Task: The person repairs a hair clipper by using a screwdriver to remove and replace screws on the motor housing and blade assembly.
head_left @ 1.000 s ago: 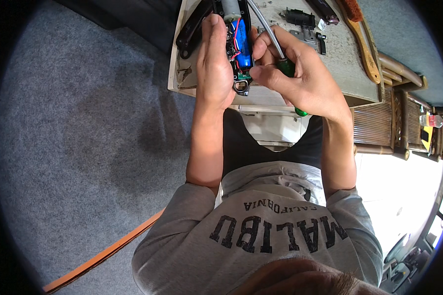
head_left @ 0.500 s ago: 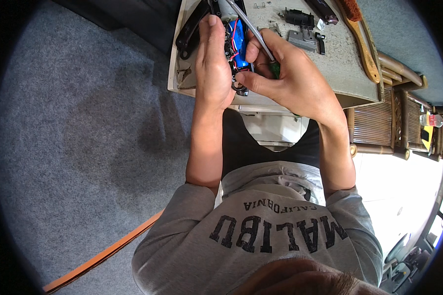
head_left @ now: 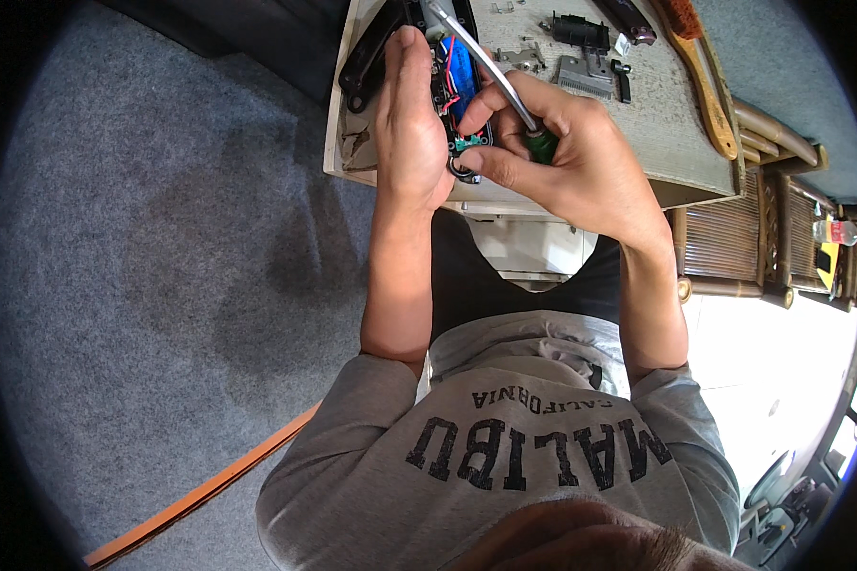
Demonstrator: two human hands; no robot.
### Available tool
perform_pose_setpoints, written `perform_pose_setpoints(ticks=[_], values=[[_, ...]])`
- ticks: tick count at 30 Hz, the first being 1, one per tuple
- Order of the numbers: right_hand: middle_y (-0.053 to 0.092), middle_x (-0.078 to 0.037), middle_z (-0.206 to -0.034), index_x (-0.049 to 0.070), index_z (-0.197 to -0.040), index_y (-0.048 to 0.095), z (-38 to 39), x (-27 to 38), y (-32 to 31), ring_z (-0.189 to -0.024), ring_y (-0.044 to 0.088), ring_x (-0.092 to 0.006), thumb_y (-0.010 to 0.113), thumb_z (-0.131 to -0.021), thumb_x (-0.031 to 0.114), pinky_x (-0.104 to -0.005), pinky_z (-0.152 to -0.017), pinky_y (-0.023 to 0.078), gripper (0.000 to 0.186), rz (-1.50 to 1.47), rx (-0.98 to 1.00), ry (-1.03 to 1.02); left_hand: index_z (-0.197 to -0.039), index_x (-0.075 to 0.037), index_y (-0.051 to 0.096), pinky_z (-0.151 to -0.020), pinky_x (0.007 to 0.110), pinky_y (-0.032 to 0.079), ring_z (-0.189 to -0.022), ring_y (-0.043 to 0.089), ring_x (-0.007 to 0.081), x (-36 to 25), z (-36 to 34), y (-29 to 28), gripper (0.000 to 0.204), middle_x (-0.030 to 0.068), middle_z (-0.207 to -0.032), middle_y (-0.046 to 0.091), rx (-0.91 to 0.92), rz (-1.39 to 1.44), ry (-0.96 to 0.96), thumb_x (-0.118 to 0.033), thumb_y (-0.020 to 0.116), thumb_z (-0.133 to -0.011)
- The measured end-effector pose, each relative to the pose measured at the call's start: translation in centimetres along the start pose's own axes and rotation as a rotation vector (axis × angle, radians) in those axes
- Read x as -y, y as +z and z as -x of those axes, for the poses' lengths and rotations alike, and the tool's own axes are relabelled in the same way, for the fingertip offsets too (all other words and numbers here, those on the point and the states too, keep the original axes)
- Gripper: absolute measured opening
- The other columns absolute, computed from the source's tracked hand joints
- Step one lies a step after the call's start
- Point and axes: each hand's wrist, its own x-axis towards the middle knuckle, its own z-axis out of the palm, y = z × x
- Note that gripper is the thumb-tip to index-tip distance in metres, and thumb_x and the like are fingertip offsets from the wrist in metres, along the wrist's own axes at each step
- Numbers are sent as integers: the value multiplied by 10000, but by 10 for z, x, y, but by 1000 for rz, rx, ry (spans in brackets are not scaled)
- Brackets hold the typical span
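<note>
An opened hair clipper [head_left: 461, 71] lies in my left hand [head_left: 411, 143], its black shell along the palm. Inside it show a blue battery, red and white wires, and a small green circuit board [head_left: 468, 142] at the near end. My right hand [head_left: 595, 162] is closed around a screwdriver with a green handle [head_left: 541, 145]. Its metal shaft [head_left: 490, 68] slants up to the left, across the clipper's far part. The right thumb and index finger are at the clipper's near end, beside the green board. The fingers beneath the clipper are hidden.
On the worn wooden table top [head_left: 657, 143] lie a clipper blade [head_left: 584, 76], a black part [head_left: 581, 34], and small metal pieces [head_left: 519, 59]. A wooden-handled brush [head_left: 705, 90] lies along the right edge. A black shell piece [head_left: 364, 71] is at the left.
My right hand has shifted slightly right, and the screwdriver handle with it. The index finger has bent closer to the clipper's near end, where the green board now shows.
</note>
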Motion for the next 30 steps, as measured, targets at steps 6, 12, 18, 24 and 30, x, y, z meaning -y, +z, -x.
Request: perform_pose_setpoints(ticks=[6,12,18,24,30], values=[[604,-56,-710,56,-996,758,0,-2,4,-649,583,-148,857,-829,132,-329,-625,471,208,30,-77,-62,-1263,2,626,-691,328,651,-833,747,185,3,-2,-6,546,144,-1048,762,100,64,27,-493,423,-1157],[621,-66,-705,53,-975,765,-1,-3,2,-655,611,-151,859,-817,119,-332,-631,489,196,60,-54,-91,-1110,-64,608,-671,266,564,-716,662,111,2,-4,-5,483,58,-868,689,66,47,18,-472,358,-1178],[626,-68,-708,42,-964,765,-1,0,-1,-654,607,-146,844,-819,103,-326,-629,489,176,19,-55,-96,-1258,-16,602,-703,368,673,-881,772,251,4,-3,-8,530,164,-1085,748,48,52,2,-503,423,-1153],[638,-81,-727,29,-959,760,-1,-1,-1,-662,618,-154,830,-810,79,-322,-639,500,172,72,-44,-51,-1254,-17,606,-682,347,663,-869,768,224,7,-4,-12,529,150,-1075,749,85,79,-3,-505,429,-1152],[675,-97,-778,27,-964,757,-1,-3,2,-703,655,-166,825,-793,57,-332,-663,524,186,49,-66,-136,-1240,-23,609,-577,253,578,-740,690,132,4,-4,-8,501,121,-1040,742,118,53,44,-480,419,-1161]])
